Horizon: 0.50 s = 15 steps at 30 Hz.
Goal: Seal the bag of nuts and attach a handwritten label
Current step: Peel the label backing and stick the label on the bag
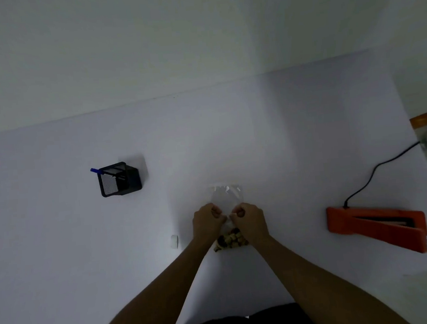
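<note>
A clear plastic bag of nuts [228,206] lies on the white table [256,138] near its front edge, its empty upper part lying flat away from the person and the nuts [231,240] gathered at the end nearest them; a small white roll, perhaps label tape [174,241], sits just left of the bag; a black mesh pen holder [119,179] with a blue pen [96,170] leaning out stands well to the bag's left and farther back; an orange heat sealer [377,228] lies well to the bag's right, its black cord [376,169] trailing back toward the table's right edge; nothing lies between the bag and these things. Both forearms reach forward side by side; the left hand [207,222] and right hand [250,221] are curled into loose fists, close together, each pinching the bag's plastic just above the nuts.
</note>
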### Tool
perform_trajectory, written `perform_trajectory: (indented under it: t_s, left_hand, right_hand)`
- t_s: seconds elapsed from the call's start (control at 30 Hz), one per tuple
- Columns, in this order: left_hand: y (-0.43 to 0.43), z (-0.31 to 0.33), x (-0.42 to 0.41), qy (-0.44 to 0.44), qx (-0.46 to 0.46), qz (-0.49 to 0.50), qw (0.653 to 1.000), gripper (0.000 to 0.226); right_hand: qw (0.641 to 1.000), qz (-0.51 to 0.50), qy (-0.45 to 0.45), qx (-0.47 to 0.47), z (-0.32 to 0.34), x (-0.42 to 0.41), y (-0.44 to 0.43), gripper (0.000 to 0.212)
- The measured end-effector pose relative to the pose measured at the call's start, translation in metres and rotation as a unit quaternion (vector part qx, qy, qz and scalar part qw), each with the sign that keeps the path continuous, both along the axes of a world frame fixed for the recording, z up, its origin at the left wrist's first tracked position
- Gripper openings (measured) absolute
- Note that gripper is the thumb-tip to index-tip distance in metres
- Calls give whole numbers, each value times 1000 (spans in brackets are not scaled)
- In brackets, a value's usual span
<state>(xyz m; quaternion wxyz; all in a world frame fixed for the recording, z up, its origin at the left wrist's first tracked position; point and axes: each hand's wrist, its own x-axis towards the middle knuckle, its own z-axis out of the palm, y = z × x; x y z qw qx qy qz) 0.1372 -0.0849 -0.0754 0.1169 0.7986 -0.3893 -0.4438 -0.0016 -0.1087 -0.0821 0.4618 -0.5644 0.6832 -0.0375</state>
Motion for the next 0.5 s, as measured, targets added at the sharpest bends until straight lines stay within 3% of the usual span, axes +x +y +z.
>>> perform_trajectory:
  t_s: [0.37, 0.5]
  left_hand:
    - [3, -6, -3, -33, -15, 14, 999, 19]
    - [5, -5, 6, -72, 1, 11, 997, 34]
  right_hand:
    - [999, -17, 43, 7, 3, 6, 0, 24]
    - [998, -34, 55, 7, 3, 4, -3, 35]
